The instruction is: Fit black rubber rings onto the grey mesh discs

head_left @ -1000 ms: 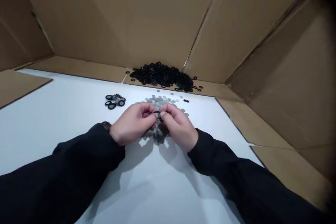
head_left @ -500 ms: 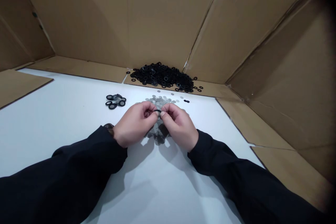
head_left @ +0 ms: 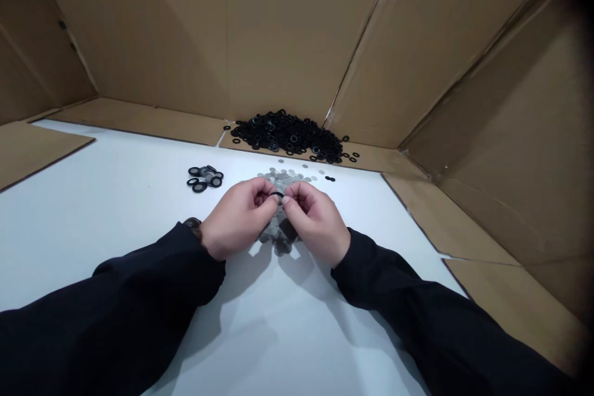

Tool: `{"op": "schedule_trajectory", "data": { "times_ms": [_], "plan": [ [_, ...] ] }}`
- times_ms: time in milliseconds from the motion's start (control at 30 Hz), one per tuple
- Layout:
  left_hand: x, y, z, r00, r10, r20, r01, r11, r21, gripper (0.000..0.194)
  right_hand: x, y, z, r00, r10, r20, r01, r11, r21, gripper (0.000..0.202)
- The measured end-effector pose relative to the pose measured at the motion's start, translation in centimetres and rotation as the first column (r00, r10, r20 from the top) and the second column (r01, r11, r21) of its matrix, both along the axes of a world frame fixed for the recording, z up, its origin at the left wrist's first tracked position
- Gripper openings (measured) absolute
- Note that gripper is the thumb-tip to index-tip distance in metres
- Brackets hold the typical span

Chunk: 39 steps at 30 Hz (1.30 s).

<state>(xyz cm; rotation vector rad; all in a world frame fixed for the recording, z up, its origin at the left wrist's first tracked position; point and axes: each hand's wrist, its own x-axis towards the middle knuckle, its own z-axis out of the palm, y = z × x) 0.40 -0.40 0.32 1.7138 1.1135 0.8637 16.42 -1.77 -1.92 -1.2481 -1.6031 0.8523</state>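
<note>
My left hand and my right hand meet in front of me, each pinching one side of a small black ring. Thumbs and fingertips cover most of the ring, so I cannot tell whether a disc sits inside it. Under and around my hands spreads a pile of thin grey mesh-like discs. Left of my left hand lies a small group of black rings with grey discs in them.
A large heap of black rings rests on the cardboard strip at the back. Two loose black rings lie right of the discs. Cardboard walls enclose the white tabletop at the back and sides.
Almost nothing differs. Both hands keep their pinch on the black ring, and the fingertips have shifted very slightly.
</note>
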Motion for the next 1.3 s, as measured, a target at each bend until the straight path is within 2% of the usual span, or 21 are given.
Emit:
{"op": "schedule_trajectory", "data": {
  "times_ms": [67, 267, 367, 467, 567, 667, 733, 833, 1033, 1100, 1233, 1300],
  "plan": [
    [0.0, 0.0, 0.1, 1.000, 0.013, -0.007, -0.013, 1.000, 0.021, 0.010, 0.0, 0.0, -0.1, 0.999, 0.015, -0.042, -0.017, 0.999, -0.042, 0.017],
    [-0.2, 0.2, 0.0, 0.999, 0.031, 0.018, -0.032, 0.998, 0.050, 0.010, -0.2, 0.4, -0.5, 0.949, 0.088, -0.302, -0.139, 0.979, -0.151, 0.023],
    [-0.3, 0.2, 0.0, 0.999, 0.010, 0.032, -0.011, 1.000, 0.028, 0.009, -0.2, 0.4, -0.4, 0.955, 0.094, -0.282, -0.143, 0.977, -0.159, 0.028],
    [-0.5, 0.4, 0.2, 0.999, -0.032, -0.024, 0.032, 0.999, -0.008, 0.011, 0.2, 0.3, -0.3, 0.970, 0.121, -0.211, -0.153, 0.978, -0.144, 0.027],
    [-0.9, 0.8, 0.4, 0.986, -0.138, -0.093, 0.130, 0.988, -0.088, 0.013, 0.9, 0.2, -0.2, 0.966, 0.204, -0.157, -0.228, 0.961, -0.155, 0.026],
    [-1.1, 1.0, 0.5, 0.963, -0.248, -0.100, 0.237, 0.965, -0.117, 0.011, 1.2, 0.2, 0.0, 0.951, 0.274, -0.143, -0.299, 0.935, -0.193, 0.022],
    [-1.0, 1.0, 0.5, 0.970, -0.234, -0.065, 0.225, 0.967, -0.117, 0.010, 1.2, 0.2, 0.1, 0.951, 0.261, -0.167, -0.292, 0.933, -0.208, 0.020],
    [-0.7, 0.6, 0.5, 0.991, -0.129, -0.026, 0.125, 0.986, -0.114, 0.012, 0.8, 0.2, 0.3, 0.963, 0.194, -0.186, -0.227, 0.957, -0.178, 0.017],
    [-0.5, 0.2, 0.5, 0.999, -0.017, -0.027, 0.018, 0.999, 0.048, 0.017, 0.3, 0.2, 0.3, 0.968, 0.143, -0.206, -0.173, 0.976, -0.135, 0.022],
    [-0.5, 0.3, 0.4, 0.999, -0.041, -0.014, 0.041, 0.999, 0.011, 0.017, 0.3, 0.2, 0.2, 0.958, 0.142, -0.249, -0.183, 0.971, -0.152, 0.024],
    [-0.6, 0.7, 0.0, 0.985, -0.167, 0.039, 0.170, 0.976, -0.133, 0.016, 0.2, 0.1, -0.1, 0.944, 0.147, -0.297, -0.214, 0.955, -0.207, 0.027],
    [-0.7, 0.8, -0.1, 0.982, -0.179, 0.064, 0.187, 0.970, -0.155, 0.016, 0.3, 0.1, -0.1, 0.943, 0.155, -0.296, -0.227, 0.948, -0.225, 0.027]
  ]
}}
